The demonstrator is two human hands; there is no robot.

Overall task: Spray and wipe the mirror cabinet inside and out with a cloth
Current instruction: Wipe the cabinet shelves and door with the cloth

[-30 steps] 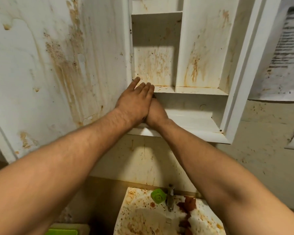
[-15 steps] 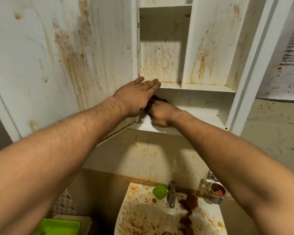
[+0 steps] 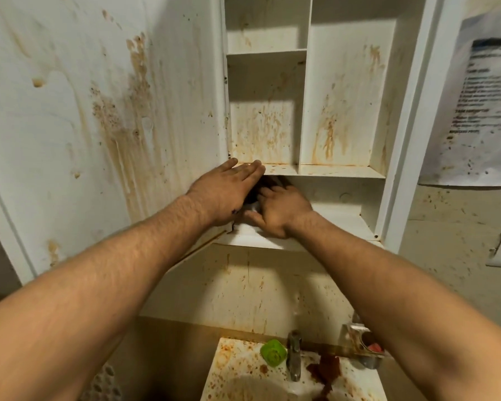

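The mirror cabinet hangs open, its white shelves streaked with brown stains. Its door is swung out to the left, the inner face also stained. Both hands meet in the lower left compartment. My left hand lies flat with straight fingers, its tips at the shelf edge, covering a dark bundle that looks like a cloth. My right hand curls its fingers round that dark cloth just below the shelf. Most of the cloth is hidden between the hands. No spray bottle is in view.
Below is a stained sink with a faucet, a green item and a metal cup holder. A spattered paper sheet hangs on the wall at right. A perforated basket sits at the lower left.
My right hand has slid out to the right from behind the left hand, showing the dark cloth. The left hand has tipped from upright to flat.
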